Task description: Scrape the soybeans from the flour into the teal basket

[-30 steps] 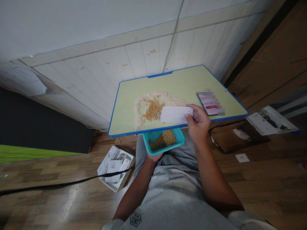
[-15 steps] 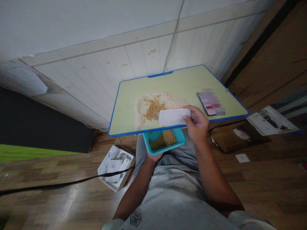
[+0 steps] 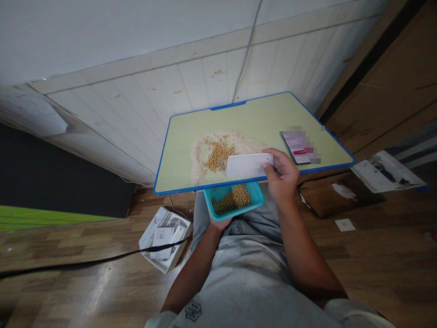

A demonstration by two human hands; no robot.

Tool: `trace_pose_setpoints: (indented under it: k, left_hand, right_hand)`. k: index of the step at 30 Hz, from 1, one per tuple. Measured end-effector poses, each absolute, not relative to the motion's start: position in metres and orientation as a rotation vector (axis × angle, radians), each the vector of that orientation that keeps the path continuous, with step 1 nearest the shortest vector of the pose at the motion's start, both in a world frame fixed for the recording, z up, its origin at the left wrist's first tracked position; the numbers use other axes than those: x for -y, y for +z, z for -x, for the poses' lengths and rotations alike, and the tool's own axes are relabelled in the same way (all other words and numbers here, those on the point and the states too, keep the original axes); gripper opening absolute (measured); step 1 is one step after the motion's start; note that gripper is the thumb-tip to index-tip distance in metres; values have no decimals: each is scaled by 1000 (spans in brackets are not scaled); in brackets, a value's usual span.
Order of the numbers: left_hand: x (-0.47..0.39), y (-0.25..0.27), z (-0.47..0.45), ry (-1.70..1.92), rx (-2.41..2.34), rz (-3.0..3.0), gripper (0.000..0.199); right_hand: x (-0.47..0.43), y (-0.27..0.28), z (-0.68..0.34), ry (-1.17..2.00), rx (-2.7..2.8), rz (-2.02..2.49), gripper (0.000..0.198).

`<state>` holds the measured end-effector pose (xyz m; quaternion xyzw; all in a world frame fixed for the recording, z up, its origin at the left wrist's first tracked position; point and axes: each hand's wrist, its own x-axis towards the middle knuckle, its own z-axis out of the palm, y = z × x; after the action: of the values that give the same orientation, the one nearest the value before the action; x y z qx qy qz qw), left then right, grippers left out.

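My right hand [image 3: 282,175] pinches a flat white rectangular scraper-like piece [image 3: 246,165] at its right end, standing it on edge over the table. To its left lie loose yellow soybeans [image 3: 217,156], ringed by pale rice-like grains [image 3: 244,143]. Below the table's front edge, my left hand [image 3: 220,224] supports a turquoise plastic basket [image 3: 235,214] from underneath; most of its fingers are hidden. Inside the basket are green beans [image 3: 223,203] on the left and a heap of soybeans [image 3: 241,196] on the right.
A phone [image 3: 297,148] lies on the right of the pale green, blue-rimmed table [image 3: 191,119], which stands near a panelled wall [image 3: 136,100]. On the floor are an open white box [image 3: 165,239] with papers and a cardboard box [image 3: 327,196]. A black strap [image 3: 102,262] crosses at left.
My right hand and the white piece have shifted very slightly to the right and up. The left hand and basket stay where they were.
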<state>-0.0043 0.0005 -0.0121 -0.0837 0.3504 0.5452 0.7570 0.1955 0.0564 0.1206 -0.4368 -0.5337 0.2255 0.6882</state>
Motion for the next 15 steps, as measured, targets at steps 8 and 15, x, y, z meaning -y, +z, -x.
trace_pose_setpoints:
  k: [8, 15]
  left_hand:
    - [1, -17, 6, 1192, -806, 195, 63]
    - [1, -18, 8, 1201, -823, 206, 63]
  right_hand:
    - [-57, 119, -206, 363, 1191, 1018, 29]
    - [-61, 114, -201, 354, 1188, 1034, 29]
